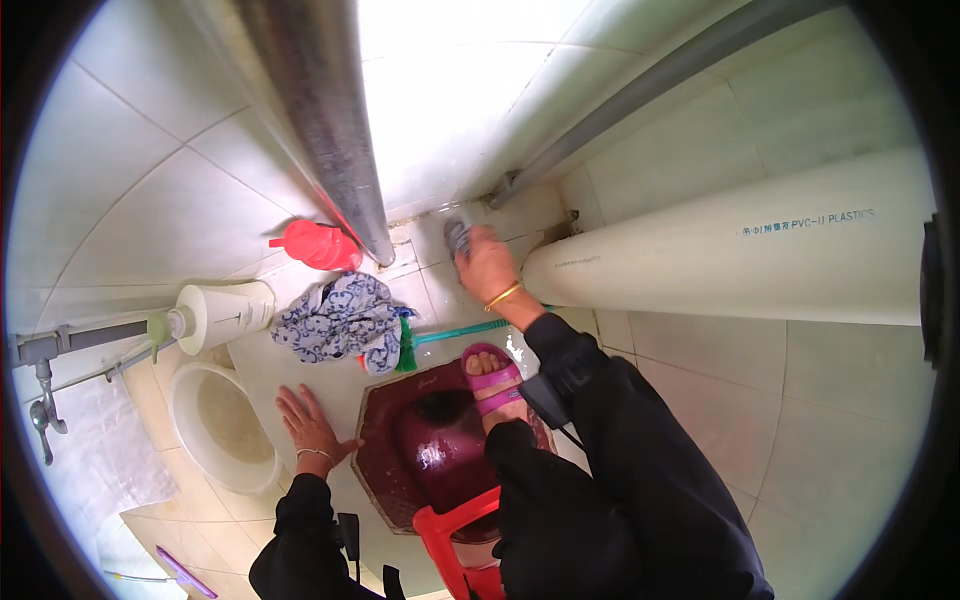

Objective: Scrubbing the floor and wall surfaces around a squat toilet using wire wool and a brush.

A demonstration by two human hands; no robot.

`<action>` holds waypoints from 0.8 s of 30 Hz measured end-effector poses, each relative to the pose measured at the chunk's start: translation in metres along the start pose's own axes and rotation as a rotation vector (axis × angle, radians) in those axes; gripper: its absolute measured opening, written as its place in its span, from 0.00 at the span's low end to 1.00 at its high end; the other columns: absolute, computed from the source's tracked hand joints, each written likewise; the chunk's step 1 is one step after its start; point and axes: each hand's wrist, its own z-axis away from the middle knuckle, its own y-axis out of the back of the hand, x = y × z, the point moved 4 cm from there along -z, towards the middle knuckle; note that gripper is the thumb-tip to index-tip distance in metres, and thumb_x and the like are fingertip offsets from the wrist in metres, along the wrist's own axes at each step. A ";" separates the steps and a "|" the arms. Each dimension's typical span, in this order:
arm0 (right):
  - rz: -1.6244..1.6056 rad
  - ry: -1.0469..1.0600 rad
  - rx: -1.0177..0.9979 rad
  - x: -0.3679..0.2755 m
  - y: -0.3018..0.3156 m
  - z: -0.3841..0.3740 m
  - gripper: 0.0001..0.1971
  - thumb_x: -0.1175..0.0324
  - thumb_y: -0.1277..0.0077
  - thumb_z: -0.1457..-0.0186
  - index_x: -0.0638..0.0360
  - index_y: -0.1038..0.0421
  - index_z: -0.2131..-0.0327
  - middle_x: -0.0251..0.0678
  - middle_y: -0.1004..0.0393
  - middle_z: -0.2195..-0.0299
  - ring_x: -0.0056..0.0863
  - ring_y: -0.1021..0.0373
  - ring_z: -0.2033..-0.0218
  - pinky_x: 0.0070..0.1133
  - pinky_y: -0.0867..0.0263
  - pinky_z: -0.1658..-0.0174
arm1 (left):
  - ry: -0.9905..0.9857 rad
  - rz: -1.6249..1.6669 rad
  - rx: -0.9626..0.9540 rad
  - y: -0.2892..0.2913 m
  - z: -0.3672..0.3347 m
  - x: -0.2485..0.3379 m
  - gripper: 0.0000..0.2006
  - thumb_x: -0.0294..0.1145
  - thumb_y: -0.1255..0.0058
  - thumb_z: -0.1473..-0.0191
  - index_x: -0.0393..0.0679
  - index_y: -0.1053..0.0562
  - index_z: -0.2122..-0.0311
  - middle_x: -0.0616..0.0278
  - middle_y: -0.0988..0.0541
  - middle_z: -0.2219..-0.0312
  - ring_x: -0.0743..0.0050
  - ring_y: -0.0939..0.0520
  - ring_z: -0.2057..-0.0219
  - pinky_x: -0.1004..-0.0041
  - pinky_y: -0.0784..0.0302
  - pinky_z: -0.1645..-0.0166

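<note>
My right hand [488, 268], with a yellow bracelet at its wrist, is closed on a grey scrubber [457, 238]. It presses this to the pale tiles by the foot of the wall; the fingers partly cover it, so its exact kind is unclear. My left hand [312, 425] is spread, fingers apart and holding nothing, over the pale floor beside the dark red squat toilet [385, 430]. Ahead of it lies a crumpled blue-and-white patterned cloth [340, 318], partly over a green brush [406, 348] with a teal handle [465, 330].
A thick white pipe [730, 250] crosses on the right. Another grey pipe [335, 120] stands ahead. Around the left side are a red bottle [318, 246], a white bottle [228, 315], a water basin [182, 400] and a tap [45, 410]. A red plastic stool [440, 545] is nearby.
</note>
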 end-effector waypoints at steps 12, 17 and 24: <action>0.065 0.180 1.141 -0.074 0.176 0.003 0.09 0.76 0.49 0.57 0.59 0.34 0.69 0.46 0.38 0.66 0.49 0.39 0.64 0.38 0.36 0.64 | 0.001 -0.051 -0.070 -0.016 -0.005 -0.014 0.82 0.66 0.30 0.82 0.33 0.77 0.36 0.25 0.78 0.39 0.24 0.78 0.37 0.40 0.76 0.36; -0.106 -0.263 0.580 0.003 -0.001 -0.036 0.11 0.73 0.48 0.55 0.63 0.32 0.65 0.53 0.34 0.61 0.55 0.35 0.60 0.39 0.33 0.58 | -0.041 -0.035 -0.098 -0.019 -0.014 -0.006 0.82 0.66 0.30 0.82 0.34 0.78 0.37 0.26 0.79 0.39 0.23 0.80 0.38 0.38 0.78 0.37; -1.227 -0.108 1.043 -0.031 0.166 0.020 0.21 0.80 0.47 0.56 0.61 0.42 0.58 0.35 0.37 0.66 0.22 0.36 0.69 0.19 0.34 0.67 | -0.004 -0.030 -0.148 -0.023 -0.009 -0.015 0.82 0.67 0.30 0.82 0.35 0.79 0.37 0.26 0.83 0.40 0.22 0.83 0.39 0.37 0.78 0.37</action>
